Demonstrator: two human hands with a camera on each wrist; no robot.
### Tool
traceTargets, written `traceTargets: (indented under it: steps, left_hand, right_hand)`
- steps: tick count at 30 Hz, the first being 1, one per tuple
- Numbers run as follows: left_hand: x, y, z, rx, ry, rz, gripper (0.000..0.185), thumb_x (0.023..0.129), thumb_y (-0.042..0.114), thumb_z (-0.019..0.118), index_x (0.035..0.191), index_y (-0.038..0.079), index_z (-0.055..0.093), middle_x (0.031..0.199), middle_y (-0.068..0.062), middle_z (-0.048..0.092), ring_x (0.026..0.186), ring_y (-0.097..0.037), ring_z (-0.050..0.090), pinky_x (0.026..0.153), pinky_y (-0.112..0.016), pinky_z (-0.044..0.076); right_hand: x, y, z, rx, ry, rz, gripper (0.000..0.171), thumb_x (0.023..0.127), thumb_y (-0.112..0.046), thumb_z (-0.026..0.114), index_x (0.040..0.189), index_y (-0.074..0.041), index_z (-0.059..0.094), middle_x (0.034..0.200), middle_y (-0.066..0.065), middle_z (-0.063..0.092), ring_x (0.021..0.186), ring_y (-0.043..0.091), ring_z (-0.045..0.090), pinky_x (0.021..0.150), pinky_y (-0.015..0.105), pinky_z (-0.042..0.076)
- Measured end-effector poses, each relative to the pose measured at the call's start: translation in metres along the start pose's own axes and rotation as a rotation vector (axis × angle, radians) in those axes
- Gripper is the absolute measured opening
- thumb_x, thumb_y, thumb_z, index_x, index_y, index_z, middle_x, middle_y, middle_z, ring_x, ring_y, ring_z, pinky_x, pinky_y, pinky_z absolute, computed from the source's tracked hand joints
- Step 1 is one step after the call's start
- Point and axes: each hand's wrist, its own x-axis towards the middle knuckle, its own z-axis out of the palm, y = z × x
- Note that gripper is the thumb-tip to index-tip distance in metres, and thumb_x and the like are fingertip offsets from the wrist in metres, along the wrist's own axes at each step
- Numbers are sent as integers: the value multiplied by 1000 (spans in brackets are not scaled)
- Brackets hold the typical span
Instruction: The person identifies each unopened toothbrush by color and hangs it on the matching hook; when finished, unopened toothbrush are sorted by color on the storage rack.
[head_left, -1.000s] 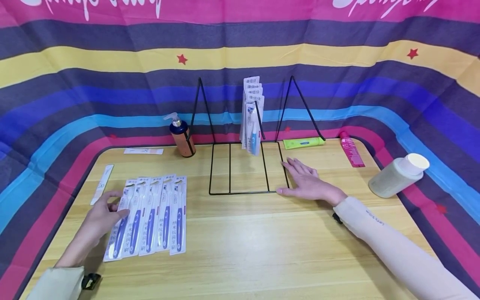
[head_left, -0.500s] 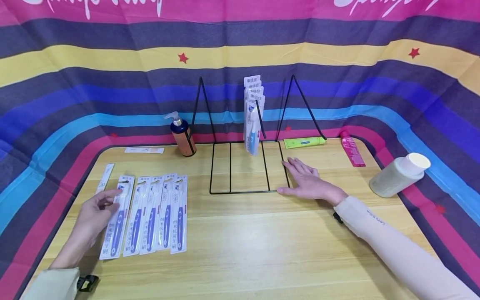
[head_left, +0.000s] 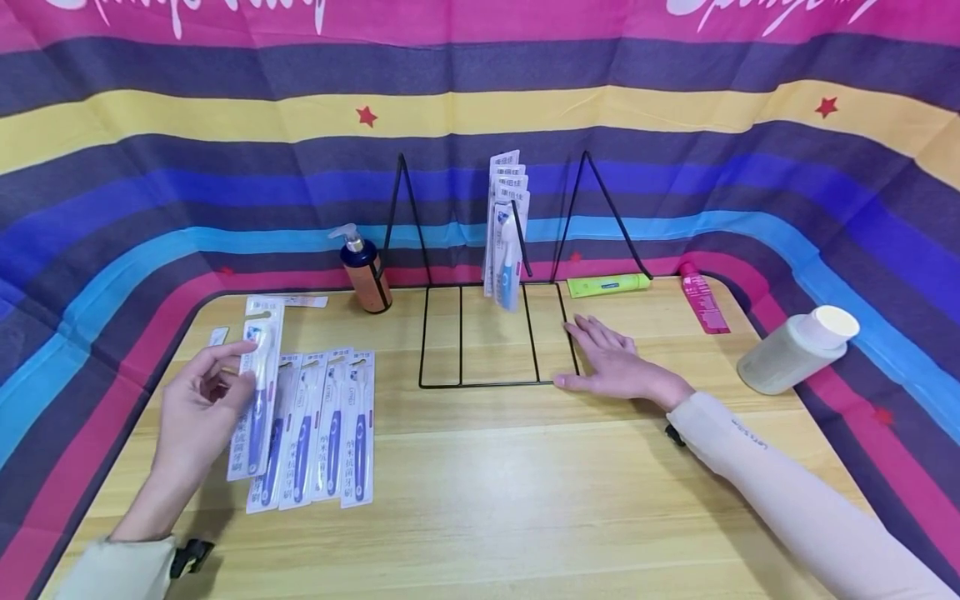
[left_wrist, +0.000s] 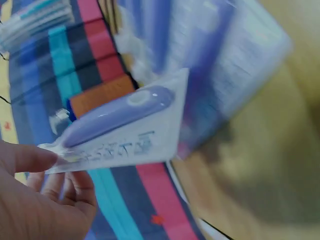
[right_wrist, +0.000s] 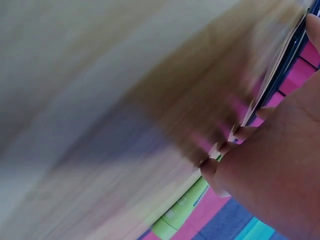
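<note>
A packaged toothbrush with a purple handle [head_left: 257, 425] is pinched between the thumb and fingers of my left hand [head_left: 193, 417]. It is lifted and tilted, overlapping the row of several like toothbrush packs [head_left: 330, 433] on the table. In the left wrist view, thumb and fingers grip one end of the pack [left_wrist: 125, 112], its purple handle pointing away. My right hand [head_left: 618, 367] rests with spread fingers at the right side of a black wire rack [head_left: 480, 386]. On the rack's middle hook hang several toothbrush packs, the front one light blue [head_left: 507, 258].
Behind the row stands a pump bottle [head_left: 366, 279]. A green tube [head_left: 609, 286], a pink tube [head_left: 703, 298] and a tilted white-capped bottle [head_left: 795, 350] lie to the right. Slim white packets [head_left: 303, 301] are at the back left. A striped cloth [head_left: 675, 192] surrounds the wooden table [head_left: 480, 500].
My left hand has picked the leftmost toothbrush pack off the row, first sliding it left, then raising it up and rightward. The right hand stays at the rack.
</note>
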Motion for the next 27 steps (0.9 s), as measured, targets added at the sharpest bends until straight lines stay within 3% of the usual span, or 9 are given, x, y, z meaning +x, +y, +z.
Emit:
traceTargets:
  steps: [6, 12, 16, 20, 27]
  left_hand:
    - [-6, 33, 18, -260, 0, 131, 38, 99, -15, 67, 135, -6, 70, 93, -8, 71, 80, -15, 62, 68, -18, 49]
    - [-10, 60, 34, -577, -92, 308, 36, 97, -21, 64, 133, -18, 64, 103, -15, 72, 88, -18, 66, 80, -20, 54]
    - [-10, 77, 45, -625, -120, 436, 35, 96, -22, 63, 131, -20, 63, 113, -17, 75, 93, -19, 69, 86, -22, 55]
    - [-13, 93, 55, -577, -125, 504, 32, 99, -14, 67, 130, -19, 64, 121, -15, 75, 96, -19, 70, 90, -22, 56]
    - [-15, 107, 72, -589, -163, 511, 30, 102, -7, 70, 130, -17, 64, 127, -14, 73, 98, -21, 69, 93, -23, 56]
  right_hand:
    - [-1, -1, -1, 4, -4, -3, 108, 102, -69, 63, 176, -11, 11, 182, 19, -2, 165, 44, -5, 120, 80, 3]
    - [-2, 1, -1, 3, -7, 3, 108, 102, -68, 63, 177, -11, 10, 181, 19, -3, 165, 44, -6, 120, 80, 2]
    - [0, 2, 0, -16, -1, 3, 109, 101, -71, 62, 177, -11, 10, 182, 18, -2, 165, 44, -5, 121, 80, 4]
    - [1, 3, 1, -20, -2, 1, 110, 101, -72, 61, 177, -12, 9, 182, 17, -2, 165, 43, -5, 121, 80, 5]
    - [0, 2, 1, -3, -7, 6, 110, 101, -71, 63, 177, -13, 8, 182, 15, -4, 165, 41, -6, 121, 78, 3]
